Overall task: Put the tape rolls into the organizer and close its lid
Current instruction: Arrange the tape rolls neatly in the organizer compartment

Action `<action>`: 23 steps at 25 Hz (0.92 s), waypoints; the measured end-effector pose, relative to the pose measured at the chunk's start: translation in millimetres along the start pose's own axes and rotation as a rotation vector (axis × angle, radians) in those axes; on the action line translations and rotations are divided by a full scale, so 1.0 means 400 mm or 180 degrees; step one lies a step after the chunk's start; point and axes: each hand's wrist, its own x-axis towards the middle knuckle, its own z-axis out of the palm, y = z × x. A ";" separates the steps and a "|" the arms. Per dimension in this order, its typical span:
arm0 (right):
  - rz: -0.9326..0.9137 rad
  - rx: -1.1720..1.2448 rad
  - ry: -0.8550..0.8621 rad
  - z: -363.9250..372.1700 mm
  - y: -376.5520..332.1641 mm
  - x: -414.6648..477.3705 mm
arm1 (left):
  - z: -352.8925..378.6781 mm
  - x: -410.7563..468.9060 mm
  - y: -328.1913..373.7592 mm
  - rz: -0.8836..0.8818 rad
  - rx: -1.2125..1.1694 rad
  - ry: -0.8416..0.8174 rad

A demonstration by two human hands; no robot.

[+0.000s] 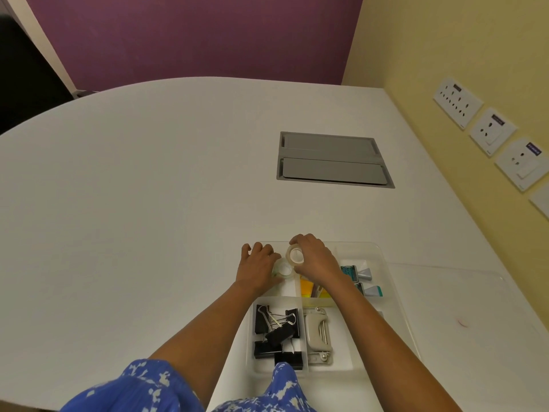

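A clear plastic organizer [395, 295] with white dividers lies on the white table in front of me. My right hand [315, 258] grips a clear tape roll [295, 255] held on edge above the organizer's far-left compartment. My left hand [258, 267] holds a second clear tape roll [283, 270] down in that same compartment. The organizer's transparent lid [463, 295] lies open flat on the table to the right.
Black binder clips [276, 331] fill the near-left compartment, with a beige staple remover [318, 331] beside them. Yellow sticky notes [307, 288] and teal clips [361, 281] sit further in. A grey cable hatch [332, 159] is set in the table; wall sockets [493, 132] line the right wall.
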 end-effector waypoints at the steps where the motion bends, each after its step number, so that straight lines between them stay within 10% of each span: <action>1: -0.0038 -0.0014 -0.0066 -0.001 -0.001 0.000 | -0.001 0.000 -0.001 0.0020 0.0008 -0.0015; 23: -0.0678 -0.1961 -0.0627 0.053 -0.054 -0.008 | -0.037 -0.006 -0.021 0.0131 -0.0191 -0.0306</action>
